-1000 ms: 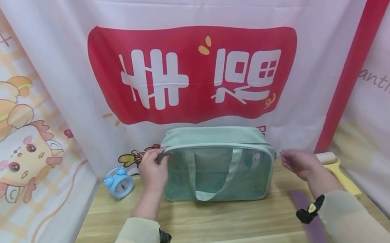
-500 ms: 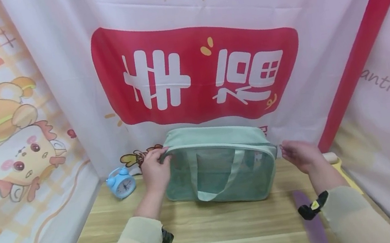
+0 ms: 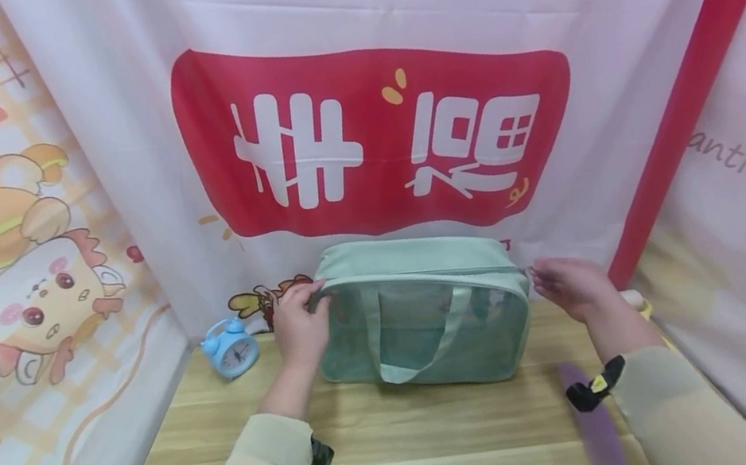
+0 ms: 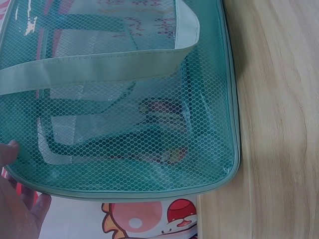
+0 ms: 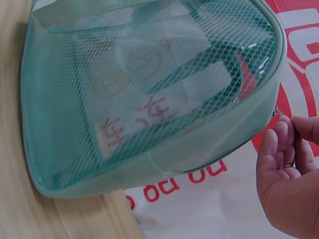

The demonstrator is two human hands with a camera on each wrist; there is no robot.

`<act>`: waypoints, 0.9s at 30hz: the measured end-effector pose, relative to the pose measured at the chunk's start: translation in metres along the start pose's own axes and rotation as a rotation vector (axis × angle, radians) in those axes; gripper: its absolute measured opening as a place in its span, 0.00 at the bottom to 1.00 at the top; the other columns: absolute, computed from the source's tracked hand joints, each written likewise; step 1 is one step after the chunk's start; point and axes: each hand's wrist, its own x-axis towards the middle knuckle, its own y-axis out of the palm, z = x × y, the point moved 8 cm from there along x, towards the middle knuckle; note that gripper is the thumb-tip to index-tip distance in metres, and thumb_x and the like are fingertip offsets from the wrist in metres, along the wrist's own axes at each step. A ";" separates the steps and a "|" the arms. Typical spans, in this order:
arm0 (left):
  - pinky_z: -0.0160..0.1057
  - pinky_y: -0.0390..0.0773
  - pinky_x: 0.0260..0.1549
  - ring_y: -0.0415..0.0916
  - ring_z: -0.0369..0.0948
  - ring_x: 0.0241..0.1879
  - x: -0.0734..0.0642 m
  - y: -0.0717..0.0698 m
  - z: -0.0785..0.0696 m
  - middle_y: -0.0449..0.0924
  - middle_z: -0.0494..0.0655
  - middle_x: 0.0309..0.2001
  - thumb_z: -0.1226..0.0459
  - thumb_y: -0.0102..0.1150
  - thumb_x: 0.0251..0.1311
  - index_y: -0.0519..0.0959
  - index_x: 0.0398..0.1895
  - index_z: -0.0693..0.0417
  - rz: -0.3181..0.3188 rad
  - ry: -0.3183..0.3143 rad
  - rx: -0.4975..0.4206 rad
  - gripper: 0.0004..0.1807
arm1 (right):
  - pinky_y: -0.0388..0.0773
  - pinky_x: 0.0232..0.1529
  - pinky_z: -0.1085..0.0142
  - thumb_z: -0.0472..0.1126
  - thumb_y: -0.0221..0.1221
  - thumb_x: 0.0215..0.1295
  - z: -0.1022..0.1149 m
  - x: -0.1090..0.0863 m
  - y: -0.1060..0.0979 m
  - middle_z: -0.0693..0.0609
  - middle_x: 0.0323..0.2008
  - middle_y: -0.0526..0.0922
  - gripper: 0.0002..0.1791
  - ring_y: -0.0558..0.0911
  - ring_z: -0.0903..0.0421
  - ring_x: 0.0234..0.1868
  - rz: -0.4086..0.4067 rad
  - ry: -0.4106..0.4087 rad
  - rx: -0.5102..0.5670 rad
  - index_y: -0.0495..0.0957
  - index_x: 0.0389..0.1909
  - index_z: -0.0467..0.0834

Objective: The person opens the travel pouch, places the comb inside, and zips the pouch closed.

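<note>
A mint-green mesh bag [image 3: 493,339] stands upright on the wooden table, its strap handle [image 3: 397,373] hanging down the front. My left hand [image 3: 300,324] holds the bag's upper left corner; in the left wrist view, thumb and fingers [image 4: 42,204] lie either side of its edge. At the upper right corner my right hand [image 3: 575,287] pinches a small metal zipper pull [image 5: 278,111], its other fingers [image 5: 269,147] curled in. Through the clear mesh the printed cloth behind shows. Part of the zipper line along the right side appears as a dark gap.
A light blue alarm clock [image 3: 232,352] stands left of the bag. A flat purple strip [image 3: 597,432] lies at the right, beneath the right wrist. Beyond it, a yellow-handled roller [image 3: 637,301] is mostly hidden by the forearm. Printed cloth [image 3: 373,136] hangs close behind.
My right hand has moved up slightly along the bag's right corner with the zipper pull. The left hand keeps its hold on the left corner.
</note>
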 end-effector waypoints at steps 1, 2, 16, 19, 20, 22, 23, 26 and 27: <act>0.54 0.80 0.53 0.83 0.52 0.54 0.000 0.000 0.000 0.88 0.50 0.52 0.68 0.74 0.63 0.90 0.52 0.54 -0.002 0.003 0.001 0.14 | 0.85 0.51 0.67 0.34 0.62 0.76 0.001 0.000 0.002 0.54 0.36 0.89 0.11 0.88 0.60 0.41 -0.001 0.002 0.003 0.87 0.34 0.49; 0.53 0.80 0.53 0.83 0.52 0.54 0.000 0.000 0.000 0.88 0.50 0.52 0.68 0.74 0.63 0.91 0.52 0.53 -0.003 0.005 0.001 0.14 | 0.85 0.51 0.66 0.35 0.63 0.76 0.002 0.001 0.004 0.53 0.36 0.89 0.10 0.88 0.60 0.41 -0.008 0.005 0.003 0.87 0.34 0.49; 0.55 0.80 0.53 0.82 0.53 0.55 -0.007 0.001 -0.001 0.88 0.52 0.51 0.71 0.74 0.60 0.90 0.51 0.55 -0.018 0.063 -0.016 0.15 | 0.85 0.49 0.68 0.39 0.67 0.74 0.016 -0.003 0.030 0.52 0.38 0.89 0.02 0.87 0.60 0.41 -0.057 0.037 -0.011 0.86 0.42 0.46; 0.55 0.81 0.52 0.82 0.53 0.54 -0.008 0.001 -0.002 0.88 0.53 0.51 0.72 0.75 0.59 0.90 0.51 0.55 -0.028 0.071 -0.028 0.16 | 0.85 0.50 0.67 0.41 0.70 0.71 0.017 -0.005 0.032 0.51 0.38 0.89 0.04 0.89 0.59 0.41 -0.056 0.043 0.012 0.87 0.42 0.46; 0.55 0.81 0.52 0.82 0.53 0.54 -0.008 0.001 -0.002 0.88 0.52 0.51 0.72 0.75 0.59 0.90 0.51 0.55 -0.031 0.069 -0.034 0.17 | 0.85 0.50 0.68 0.42 0.72 0.69 0.017 -0.005 0.034 0.52 0.39 0.90 0.08 0.89 0.59 0.42 -0.057 0.044 0.017 0.86 0.45 0.46; 0.55 0.80 0.52 0.82 0.53 0.54 -0.009 0.001 -0.002 0.88 0.53 0.51 0.73 0.74 0.59 0.90 0.51 0.55 -0.034 0.064 -0.042 0.17 | 0.84 0.50 0.68 0.43 0.74 0.67 0.018 -0.006 0.039 0.52 0.39 0.90 0.16 0.90 0.59 0.43 -0.058 0.043 0.025 0.85 0.52 0.45; 0.55 0.80 0.53 0.82 0.53 0.55 -0.010 0.002 -0.002 0.88 0.52 0.51 0.72 0.74 0.59 0.90 0.52 0.54 -0.032 0.058 -0.040 0.17 | 0.84 0.50 0.68 0.44 0.74 0.66 0.019 -0.007 0.041 0.52 0.39 0.90 0.20 0.90 0.59 0.43 -0.057 0.042 0.023 0.83 0.57 0.44; 0.55 0.79 0.56 0.82 0.53 0.56 -0.013 0.003 -0.001 0.87 0.52 0.53 0.71 0.73 0.61 0.90 0.53 0.53 -0.017 0.043 -0.037 0.17 | 0.85 0.49 0.68 0.44 0.73 0.67 0.021 -0.007 0.046 0.53 0.39 0.89 0.31 0.90 0.59 0.43 -0.059 0.032 0.002 0.76 0.68 0.41; 0.55 0.79 0.57 0.82 0.53 0.57 -0.014 0.004 -0.001 0.87 0.52 0.53 0.71 0.73 0.61 0.90 0.53 0.53 -0.009 0.042 -0.037 0.16 | 0.85 0.49 0.68 0.44 0.72 0.69 0.020 -0.007 0.047 0.53 0.39 0.89 0.31 0.89 0.59 0.42 -0.059 0.030 -0.007 0.75 0.69 0.41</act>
